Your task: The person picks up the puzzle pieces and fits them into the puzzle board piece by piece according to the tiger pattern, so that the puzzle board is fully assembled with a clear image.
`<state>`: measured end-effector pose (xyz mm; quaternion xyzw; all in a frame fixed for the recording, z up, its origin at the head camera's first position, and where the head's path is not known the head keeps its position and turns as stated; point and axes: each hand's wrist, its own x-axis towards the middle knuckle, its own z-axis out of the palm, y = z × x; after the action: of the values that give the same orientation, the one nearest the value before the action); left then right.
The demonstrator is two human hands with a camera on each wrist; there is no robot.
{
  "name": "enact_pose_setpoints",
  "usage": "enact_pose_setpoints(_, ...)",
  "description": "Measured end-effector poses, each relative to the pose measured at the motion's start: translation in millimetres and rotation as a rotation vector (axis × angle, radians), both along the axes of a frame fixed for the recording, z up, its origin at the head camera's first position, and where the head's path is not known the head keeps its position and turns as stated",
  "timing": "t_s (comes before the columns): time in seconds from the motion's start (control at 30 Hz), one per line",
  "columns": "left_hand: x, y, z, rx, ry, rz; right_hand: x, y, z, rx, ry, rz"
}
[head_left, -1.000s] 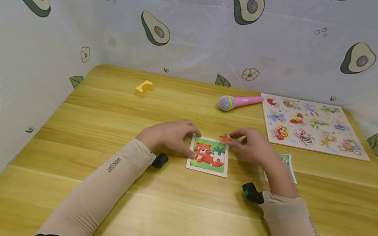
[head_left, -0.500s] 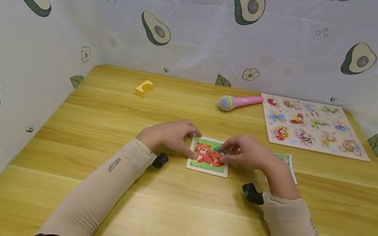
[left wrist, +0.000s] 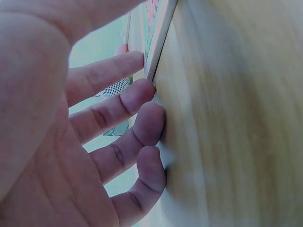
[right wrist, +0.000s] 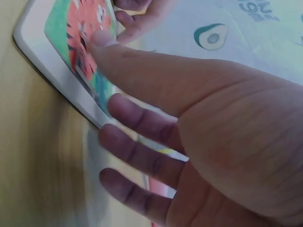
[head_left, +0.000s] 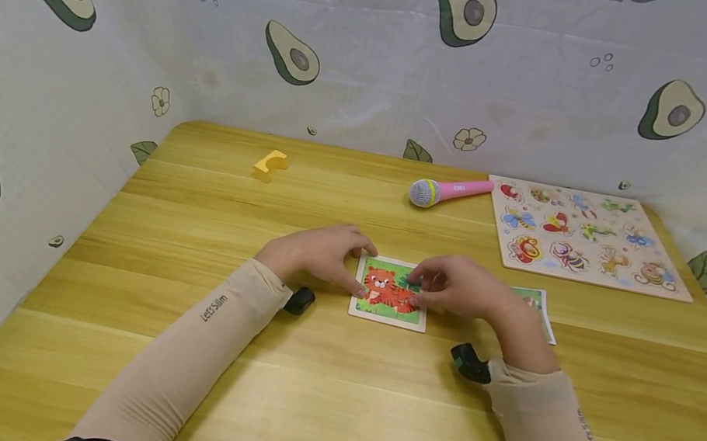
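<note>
A small framed jigsaw puzzle (head_left: 387, 322) with an orange tiger on green lies flat on the wooden table in the head view. My left hand (head_left: 319, 252) holds its left side, thumb on the frame's left part and index finger at the top-left corner. In the left wrist view, the other fingertips (left wrist: 150, 118) rest along the frame edge and on the tabletop. Over the puzzle's right part, my right hand (head_left: 465, 291) pinches a tiger-striped puzzle piece (head_left: 404, 293) between thumb and fingers, down in the picture. The right thumb (right wrist: 105, 45) presses on the tiger picture in the right wrist view.
A picture card (head_left: 534, 300) lies partly under the right wrist. At the back right sits a wooden insect puzzle board (head_left: 594, 243), with a pink toy microphone (head_left: 451, 190) touching its left side. A yellow arch block (head_left: 271, 164) stands at the back left.
My right hand has brought the orange piece from above the puzzle's top-right corner down into the gap at its right. The left hand has stayed in place.
</note>
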<state>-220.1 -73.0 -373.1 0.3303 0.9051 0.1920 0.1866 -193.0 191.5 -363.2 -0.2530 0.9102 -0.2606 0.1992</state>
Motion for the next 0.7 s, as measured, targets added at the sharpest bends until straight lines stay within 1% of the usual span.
enact_pose_setpoints(0.13, -1.5, 0.1, 0.1, -0.002, 0.01, -0.007, 0.0, -5.8, -1.6, 0.012, 0.049, 0.033)
enact_pose_setpoints(0.23, -1.9, -0.2, 0.2, -0.002, 0.014, -0.008, -0.2, -8.1, -3.1, 0.019, 0.066, 0.051)
enact_pose_setpoints(0.5, -0.3, -0.6, -0.1, 0.001, 0.0, -0.003, 1.2, -8.3, -5.1, 0.027, 0.036, 0.017)
enact_pose_setpoints(0.7, -0.8, -0.2, -1.6, 0.003, 0.001, -0.005, 2.1, -6.7, -6.5, 0.024, 0.033, 0.002)
